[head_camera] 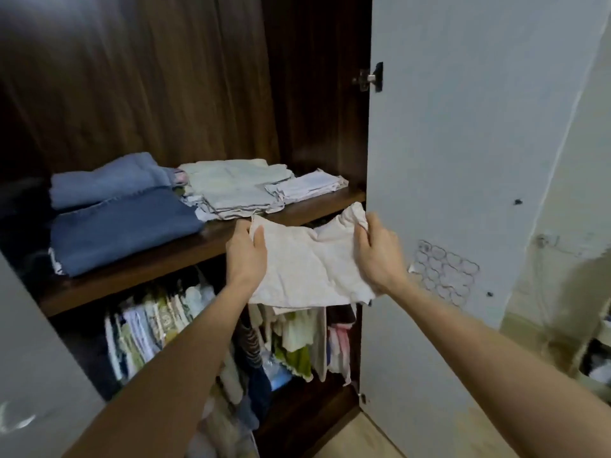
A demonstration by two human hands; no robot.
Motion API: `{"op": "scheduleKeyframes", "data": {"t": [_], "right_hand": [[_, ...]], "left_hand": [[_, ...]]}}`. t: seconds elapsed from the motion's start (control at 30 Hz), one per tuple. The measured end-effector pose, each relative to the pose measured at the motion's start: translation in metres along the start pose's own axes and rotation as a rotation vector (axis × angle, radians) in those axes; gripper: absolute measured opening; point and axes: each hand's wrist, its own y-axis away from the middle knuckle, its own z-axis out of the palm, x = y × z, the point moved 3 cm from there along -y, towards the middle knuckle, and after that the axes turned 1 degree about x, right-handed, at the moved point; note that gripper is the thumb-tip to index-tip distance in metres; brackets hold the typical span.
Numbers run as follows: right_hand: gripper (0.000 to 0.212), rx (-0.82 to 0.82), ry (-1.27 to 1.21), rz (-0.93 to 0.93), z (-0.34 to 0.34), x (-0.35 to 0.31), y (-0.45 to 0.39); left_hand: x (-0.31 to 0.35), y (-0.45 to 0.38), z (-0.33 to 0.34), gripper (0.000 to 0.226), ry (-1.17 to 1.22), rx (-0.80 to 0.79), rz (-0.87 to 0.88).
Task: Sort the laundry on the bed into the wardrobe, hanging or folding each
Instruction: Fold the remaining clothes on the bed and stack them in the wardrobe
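A folded cream garment hangs between my two hands in front of the open wardrobe. My left hand grips its left edge, thumb on top. Its right top corner is pinched by my right hand. The garment is level with the front edge of the dark wooden shelf. On that shelf lie two folded blue denim pieces, a pale folded stack and a small white folded stack.
The white wardrobe door stands open just right of my right hand, with a wire ring organiser hanging on it. Below the shelf, several garments hang and folded clothes stand in a row. Another white door is at the lower left.
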Motion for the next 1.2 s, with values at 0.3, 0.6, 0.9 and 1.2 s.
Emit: {"op": "scheduleKeyframes", "data": {"t": [0.3,0.6,0.9,1.2], "right_hand": [[0.017,0.004,0.111,-0.288,0.090,0.006,-0.189],[0.011,-0.116,0.331,-0.379,0.127,0.047,-0.347],[0.022,-0.377,0.447,-0.338,0.190,0.100,-0.428],[0.044,-0.231,0.627,-0.596,0.230,0.110,-0.435]], "left_hand": [[-0.019,-0.154,0.035,0.024,-0.022,0.159,-0.030],[-0.009,-0.271,0.129,0.031,-0.057,0.100,-0.134],[-0.045,-0.323,0.207,0.029,-0.288,0.036,-0.335],[-0.059,-0.332,0.227,0.042,-0.732,0.075,-0.204]]}}
